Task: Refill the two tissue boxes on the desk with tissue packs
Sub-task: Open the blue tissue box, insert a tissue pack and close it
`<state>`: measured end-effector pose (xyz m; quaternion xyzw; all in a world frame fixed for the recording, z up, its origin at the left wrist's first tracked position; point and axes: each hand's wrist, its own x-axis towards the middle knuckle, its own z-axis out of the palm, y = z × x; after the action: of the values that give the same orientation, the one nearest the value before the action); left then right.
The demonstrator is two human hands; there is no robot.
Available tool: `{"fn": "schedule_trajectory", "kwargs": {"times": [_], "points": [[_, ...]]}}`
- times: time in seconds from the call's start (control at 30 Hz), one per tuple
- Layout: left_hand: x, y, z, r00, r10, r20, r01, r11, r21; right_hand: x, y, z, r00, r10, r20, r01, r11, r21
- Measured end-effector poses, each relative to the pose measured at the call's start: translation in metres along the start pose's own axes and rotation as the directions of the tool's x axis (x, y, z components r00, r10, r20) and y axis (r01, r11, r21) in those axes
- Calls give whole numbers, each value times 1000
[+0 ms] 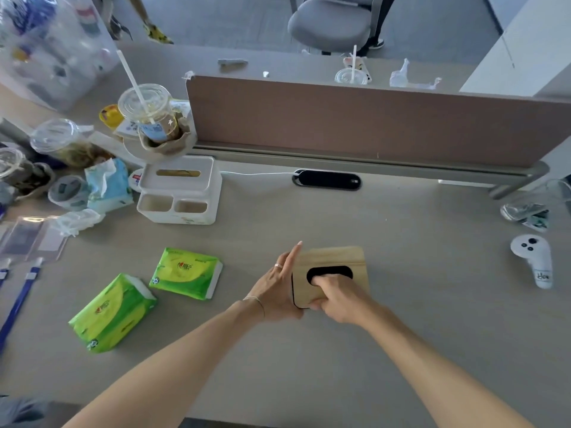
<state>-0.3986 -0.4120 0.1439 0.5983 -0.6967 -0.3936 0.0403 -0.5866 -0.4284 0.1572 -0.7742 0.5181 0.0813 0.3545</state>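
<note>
A tissue box with a wooden lid (333,257) and a dark oval slot sits on the desk in front of me. My left hand (279,288) lies flat against its left side, fingers stretched out. My right hand (340,296) grips the lid's near edge, with fingers hooked into the slot and the thumb under the rim. Two green tissue packs lie to the left, one (185,272) nearer the box and one (112,313) closer to me. A white tissue box (180,188) with a slot and two front compartments stands at the back left.
Plastic cups (148,114), an opened blue tissue pack (108,185) and wrappers crowd the left of the desk. A brown divider panel (370,118) runs along the back. A white controller (533,261) and a clear bag (526,211) lie at the right. Blue lanyards (15,304) lie at the far left.
</note>
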Motion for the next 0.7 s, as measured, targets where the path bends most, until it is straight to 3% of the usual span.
{"fn": "schedule_trajectory", "kwargs": {"times": [0.33, 0.53, 0.7], "points": [[3, 35, -37, 947, 299, -121, -253, 922, 293, -23, 0, -24, 987, -11, -159, 17, 999, 38], [18, 80, -22, 918, 394, -32, -345, 838, 424, -53, 34, -36, 978, 110, -175, -86, 987, 137], [38, 127, 13, 927, 374, 27, -349, 835, 425, -87, 82, -36, 956, 166, -242, -144, 984, 108]]}}
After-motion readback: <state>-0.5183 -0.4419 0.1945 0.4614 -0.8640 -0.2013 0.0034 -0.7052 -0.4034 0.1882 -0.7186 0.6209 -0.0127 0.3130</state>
